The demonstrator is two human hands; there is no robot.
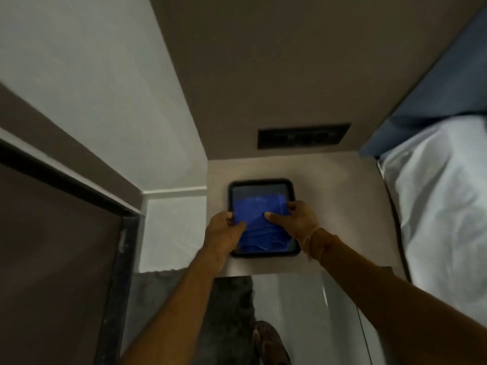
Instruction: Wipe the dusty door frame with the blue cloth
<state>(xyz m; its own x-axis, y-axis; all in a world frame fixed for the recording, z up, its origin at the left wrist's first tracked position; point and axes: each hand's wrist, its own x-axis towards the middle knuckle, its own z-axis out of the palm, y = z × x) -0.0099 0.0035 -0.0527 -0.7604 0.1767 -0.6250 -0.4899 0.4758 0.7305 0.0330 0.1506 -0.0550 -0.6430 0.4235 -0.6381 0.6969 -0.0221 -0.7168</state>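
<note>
A folded blue cloth [259, 225] lies in a black square tray [261, 183] on a small beige table top [342, 206]. My left hand [224, 233] pinches the cloth's left edge between thumb and fingers. My right hand [297, 222] grips its right edge, thumb pressed on top of the cloth. The dark door frame [123, 259] runs down the left side, next to a brown door [52, 259].
A bed with white sheet [442, 206] and blue headboard [434, 96] lies to the right. A black switch panel [303, 137] sits on the beige wall behind the table. My sandalled foot [268, 341] stands on the floor below.
</note>
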